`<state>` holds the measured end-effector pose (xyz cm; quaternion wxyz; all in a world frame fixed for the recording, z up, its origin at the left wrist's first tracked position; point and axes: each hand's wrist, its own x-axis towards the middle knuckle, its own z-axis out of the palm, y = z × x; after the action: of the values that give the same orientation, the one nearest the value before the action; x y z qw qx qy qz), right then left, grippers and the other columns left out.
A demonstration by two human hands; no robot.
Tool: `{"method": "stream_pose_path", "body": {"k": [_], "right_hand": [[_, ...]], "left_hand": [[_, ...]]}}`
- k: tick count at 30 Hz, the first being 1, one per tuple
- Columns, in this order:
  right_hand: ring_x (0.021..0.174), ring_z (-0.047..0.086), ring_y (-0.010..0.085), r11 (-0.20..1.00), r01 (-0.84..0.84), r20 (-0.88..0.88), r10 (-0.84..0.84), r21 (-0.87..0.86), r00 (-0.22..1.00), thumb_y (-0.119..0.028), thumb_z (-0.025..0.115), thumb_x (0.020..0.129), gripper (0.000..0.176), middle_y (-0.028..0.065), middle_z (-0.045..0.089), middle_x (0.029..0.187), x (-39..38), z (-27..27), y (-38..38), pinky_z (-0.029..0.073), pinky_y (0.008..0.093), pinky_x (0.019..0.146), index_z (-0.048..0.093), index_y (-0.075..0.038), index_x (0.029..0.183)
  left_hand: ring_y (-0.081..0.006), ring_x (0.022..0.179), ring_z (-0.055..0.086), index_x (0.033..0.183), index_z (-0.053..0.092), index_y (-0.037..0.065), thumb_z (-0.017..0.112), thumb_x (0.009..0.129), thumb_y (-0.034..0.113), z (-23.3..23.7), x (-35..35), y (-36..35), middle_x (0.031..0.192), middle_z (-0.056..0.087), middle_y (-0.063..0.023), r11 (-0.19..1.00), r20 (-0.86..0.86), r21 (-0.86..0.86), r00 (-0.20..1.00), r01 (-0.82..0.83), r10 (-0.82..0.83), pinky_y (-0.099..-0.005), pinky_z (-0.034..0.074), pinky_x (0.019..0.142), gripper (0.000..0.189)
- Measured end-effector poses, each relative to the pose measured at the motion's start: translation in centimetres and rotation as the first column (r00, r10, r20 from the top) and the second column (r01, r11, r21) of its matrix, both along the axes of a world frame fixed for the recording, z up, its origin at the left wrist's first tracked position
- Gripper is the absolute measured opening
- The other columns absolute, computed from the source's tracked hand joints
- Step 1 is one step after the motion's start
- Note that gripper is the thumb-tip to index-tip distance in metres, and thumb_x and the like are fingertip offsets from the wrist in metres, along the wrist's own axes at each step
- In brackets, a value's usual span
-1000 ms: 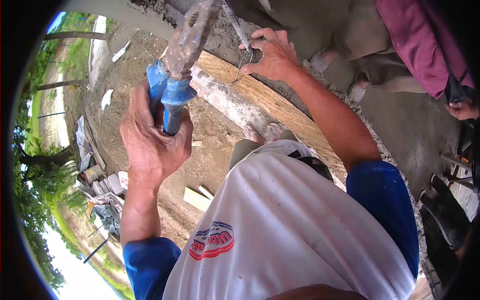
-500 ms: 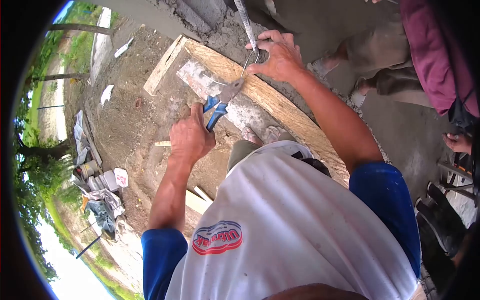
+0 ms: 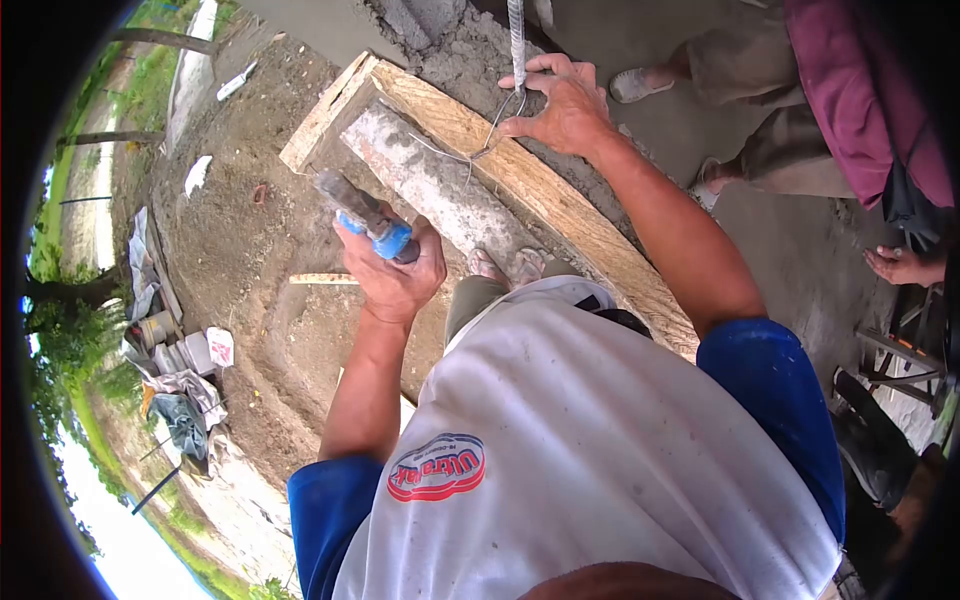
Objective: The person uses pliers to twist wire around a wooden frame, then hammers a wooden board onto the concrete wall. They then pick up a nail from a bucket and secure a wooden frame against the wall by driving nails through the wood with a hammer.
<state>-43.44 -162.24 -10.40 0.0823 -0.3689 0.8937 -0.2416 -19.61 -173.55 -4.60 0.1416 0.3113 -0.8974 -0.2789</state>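
My left hand [image 3: 395,265] is closed around blue-handled pliers [image 3: 355,205], whose dark jaws point up and left, away from the wire. Thin tie wire [image 3: 487,142] loops at the lower end of a ribbed steel bar [image 3: 517,45], and its loose ends bend out over the board. My right hand [image 3: 568,108] grips the wire beside the bar, thumb below and fingers above. Beneath the wire runs a wooden form board [image 3: 500,165] along the concrete edge.
Rough wet concrete [image 3: 450,60] lies beyond the board. A cement-stained plank [image 3: 420,170] rests on the dirt near my feet [image 3: 505,265]. On the right stands a person in a maroon top [image 3: 870,90], one hand [image 3: 895,265] showing. Buckets and sacks [image 3: 190,350] sit at left.
The pliers have come off the wire and moved left, turning in my left hand so the jaws point up-left. My right hand stays at the wire and bar.
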Motion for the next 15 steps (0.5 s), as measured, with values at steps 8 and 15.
{"method": "stream_pose_path", "body": {"k": [8, 15], "right_hand": [[0.127, 0.035, 0.0286, 1.0, -0.004, 0.029, 0.004, -0.009, 1.0, -0.048, 0.086, 0.062, 0.06, -0.0077, 0.044, 0.135, 0.0, 0.1, 0.1, 0.034, 0.0546, 0.105, 0.067, -0.038, 0.118], [0.128, 0.032, 0.0248, 0.999, -0.027, -0.005, 0.027, -0.037, 1.0, -0.053, 0.085, 0.061, 0.061, -0.008, 0.043, 0.134, -0.3, -0.6, 0.1, 0.034, 0.0501, 0.102, 0.069, -0.035, 0.117]], "left_hand": [[-0.0423, 0.073, 0.065, 0.098, 0.047, -0.001, 0.067, 0.07, 0.011, -1.4, 0.2, -0.3, 0.077, 0.062, -0.0221, 0.994, -0.086, -0.108, 0.996, 0.016, -0.026, -0.0494, 0.052, 0.069, 0.037], [-0.0459, 0.079, 0.064, 0.104, 0.043, -0.001, 0.065, 0.072, 0.012, -2.9, 0.3, -0.1, 0.082, 0.062, -0.0274, 0.999, 0.095, 0.009, 0.994, 0.051, -0.051, -0.05, 0.052, 0.069, 0.04]]}}
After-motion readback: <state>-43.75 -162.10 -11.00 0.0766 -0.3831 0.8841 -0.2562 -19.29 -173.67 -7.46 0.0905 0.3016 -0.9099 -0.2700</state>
